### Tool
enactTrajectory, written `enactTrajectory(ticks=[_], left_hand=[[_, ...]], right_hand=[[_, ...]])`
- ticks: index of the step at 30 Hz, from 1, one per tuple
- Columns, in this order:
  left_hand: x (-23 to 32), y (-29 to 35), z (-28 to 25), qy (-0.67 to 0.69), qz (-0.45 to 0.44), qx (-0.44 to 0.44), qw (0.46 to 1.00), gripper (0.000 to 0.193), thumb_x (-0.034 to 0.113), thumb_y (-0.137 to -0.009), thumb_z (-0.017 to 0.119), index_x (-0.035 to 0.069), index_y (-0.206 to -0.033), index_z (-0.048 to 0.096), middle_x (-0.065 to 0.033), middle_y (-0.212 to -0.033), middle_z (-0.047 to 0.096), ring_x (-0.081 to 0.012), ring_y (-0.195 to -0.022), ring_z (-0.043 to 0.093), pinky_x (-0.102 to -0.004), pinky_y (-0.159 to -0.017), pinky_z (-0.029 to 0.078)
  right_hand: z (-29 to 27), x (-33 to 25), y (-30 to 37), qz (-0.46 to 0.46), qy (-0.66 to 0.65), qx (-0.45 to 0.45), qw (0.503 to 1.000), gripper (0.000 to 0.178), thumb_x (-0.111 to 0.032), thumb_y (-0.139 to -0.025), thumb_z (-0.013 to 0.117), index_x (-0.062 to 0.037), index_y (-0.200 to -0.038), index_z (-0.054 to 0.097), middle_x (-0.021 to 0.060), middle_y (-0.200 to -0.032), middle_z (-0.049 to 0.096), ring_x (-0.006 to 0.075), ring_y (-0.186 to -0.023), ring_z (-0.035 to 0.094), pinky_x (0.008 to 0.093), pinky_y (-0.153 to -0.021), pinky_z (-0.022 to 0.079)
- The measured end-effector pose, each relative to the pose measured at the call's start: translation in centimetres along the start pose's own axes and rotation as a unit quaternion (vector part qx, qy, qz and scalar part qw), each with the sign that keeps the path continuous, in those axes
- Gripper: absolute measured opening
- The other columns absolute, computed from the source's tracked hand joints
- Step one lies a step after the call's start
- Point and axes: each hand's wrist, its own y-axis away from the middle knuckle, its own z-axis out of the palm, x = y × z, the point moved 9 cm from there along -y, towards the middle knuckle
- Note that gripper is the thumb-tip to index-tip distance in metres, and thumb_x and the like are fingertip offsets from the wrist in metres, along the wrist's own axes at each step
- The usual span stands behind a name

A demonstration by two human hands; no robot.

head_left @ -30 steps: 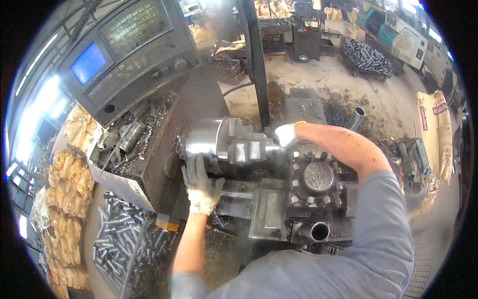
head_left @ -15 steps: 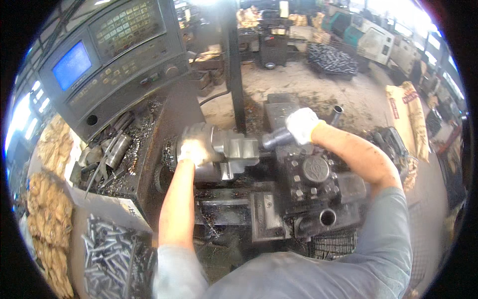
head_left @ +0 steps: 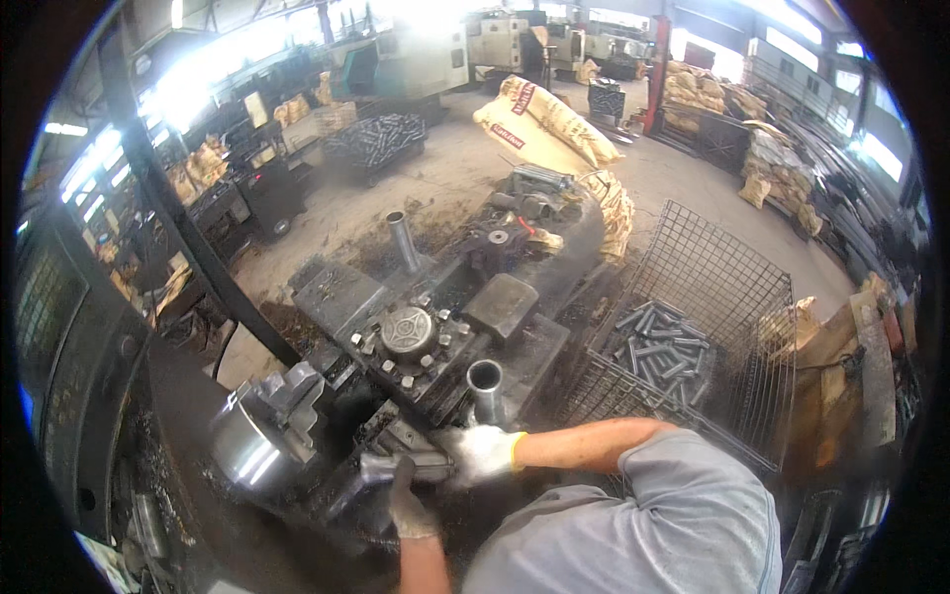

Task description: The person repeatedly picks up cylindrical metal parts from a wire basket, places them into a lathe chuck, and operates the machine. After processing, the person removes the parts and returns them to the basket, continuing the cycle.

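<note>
A short, shiny metal tube [head_left: 381,467] lies crosswise low in front of the lathe's tool post [head_left: 408,332]. My right hand [head_left: 482,452], in a white glove, is closed around its right end, fingers partly hidden. From below, my left hand [head_left: 411,507], in a dark-stained glove, reaches the tube's middle; one finger lies across it and the others are out of sight. To the left is the lathe chuck [head_left: 259,441], with stepped jaws and nothing seen clamped in them. Another hollow cylinder [head_left: 485,388] stands just above my right hand.
A wire basket [head_left: 737,267] with several cut tubes [head_left: 663,351] stands to the right. An upright pipe [head_left: 402,241] rises behind the tool post. Beyond lie a yellowish sack [head_left: 544,124] and a heap of metal parts [head_left: 376,139]. A dark post [head_left: 198,228] slants at the left.
My view has swung right. My left hand has left the chuck and come to the tube. My right hand has brought a tube from between chuck and tool post down toward me.
</note>
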Motion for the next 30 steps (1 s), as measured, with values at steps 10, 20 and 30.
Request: enactTrajectory(ticks=[10, 20, 30], left_hand=[[-5.4, -6.6, -8.1, -0.104, 0.09, -0.179, 0.974, 0.069, 0.055, -0.107, 0.042, 0.006, -0.155, 0.052, -0.0176, -0.151, 0.059, -0.0381, -0.138, 0.056, -0.0598, -0.117, 0.043], [-4.0, -5.5, -9.6, -0.019, 0.061, -0.12, 0.991, 0.068, 0.058, -0.113, 0.034, 0.006, -0.152, 0.054, -0.0123, -0.151, 0.061, -0.0329, -0.137, 0.058, -0.0523, -0.118, 0.044], [-2.6, 1.3, -3.3, 0.044, -0.033, -0.078, 0.995, 0.056, 0.051, -0.109, 0.058, 0.008, -0.144, 0.059, -0.0074, -0.124, 0.072, -0.026, -0.111, 0.07, -0.0446, -0.096, 0.058]], right_hand=[[-0.1, 12.9, 9.1, 0.054, -0.113, -0.067, 0.99, 0.052, -0.049, -0.073, 0.081, -0.003, -0.095, 0.075, 0.0163, -0.079, 0.075, 0.0333, -0.071, 0.073, 0.047, -0.069, 0.058], [-18.9, 18.7, 21.6, 0.311, 0.152, 0.194, 0.918, 0.078, -0.052, -0.087, 0.074, -0.0064, -0.148, 0.056, 0.0213, -0.12, 0.075, 0.0366, -0.111, 0.074, 0.0477, -0.097, 0.058], [-5.2, 0.8, 2.5, -0.051, -0.008, 0.076, 0.996, 0.056, -0.03, -0.079, 0.083, -0.0114, -0.13, 0.069, 0.0213, -0.112, 0.076, 0.039, -0.105, 0.074, 0.0469, -0.089, 0.06]])
